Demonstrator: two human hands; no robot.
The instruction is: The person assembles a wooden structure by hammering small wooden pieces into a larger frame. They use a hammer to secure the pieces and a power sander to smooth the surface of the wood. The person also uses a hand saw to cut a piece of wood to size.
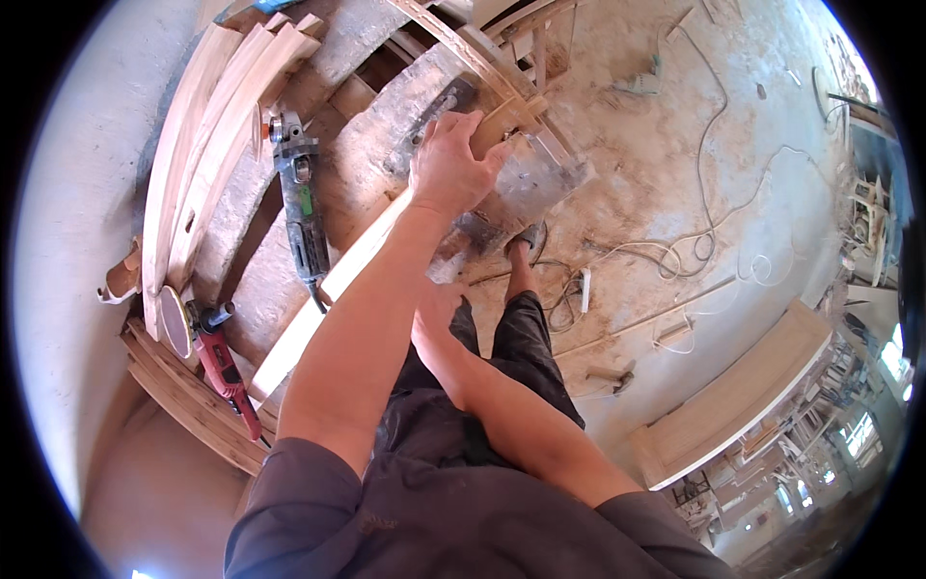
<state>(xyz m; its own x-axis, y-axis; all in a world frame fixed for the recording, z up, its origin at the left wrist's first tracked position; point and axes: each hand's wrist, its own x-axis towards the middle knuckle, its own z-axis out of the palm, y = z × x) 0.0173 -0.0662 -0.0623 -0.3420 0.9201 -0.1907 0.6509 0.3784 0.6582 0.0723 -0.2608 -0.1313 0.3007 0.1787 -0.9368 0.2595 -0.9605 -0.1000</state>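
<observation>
A long pale wooden strip (371, 236) runs slantwise beneath my left forearm toward a dusty bench machine with a metal plate (545, 179). My left hand (451, 162) is curved over the strip's far end, thumb and fingers on either side of the wood beside the plate. Lower down, my right hand (439, 307) is near my lap, partly behind the left forearm; its fingers are hidden. Left of the strip lies a grey-and-black angle grinder (302, 207) on the dusty bench surface.
Curved wooden pieces (207, 145) are stacked at the left, with a red disc sander (220, 362) below them. Cords (709, 193) loop over the dusty floor, where a green power tool (641, 79) lies. A wide wooden panel (738, 396) stands at the right.
</observation>
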